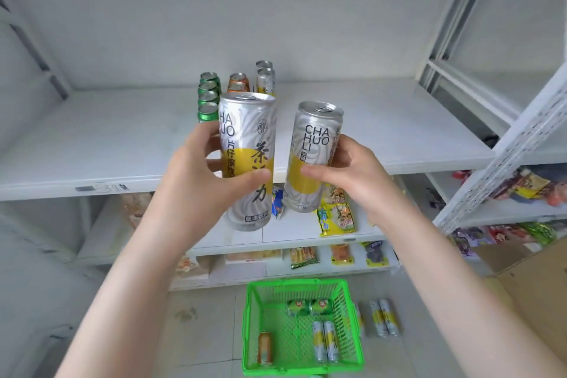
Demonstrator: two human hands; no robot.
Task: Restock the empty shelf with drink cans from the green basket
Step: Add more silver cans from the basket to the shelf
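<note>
Silver-and-yellow, two tall cans are held upright before the shelf (92, 144): the left hand (201, 179) curls round the left can (247, 147), the right hand (352, 175) round the right can (313, 147). Both hang at the shelf's front edge, not yet set down, so this looks like the placing step. Further back stand short rows of green cans (208, 101), orange cans (238, 80) and matching silver cans (265, 78). The next move likely calls for reaching in and standing these two in front of the silver row. The green basket (294, 284) on the floor holds a few more.
</note>
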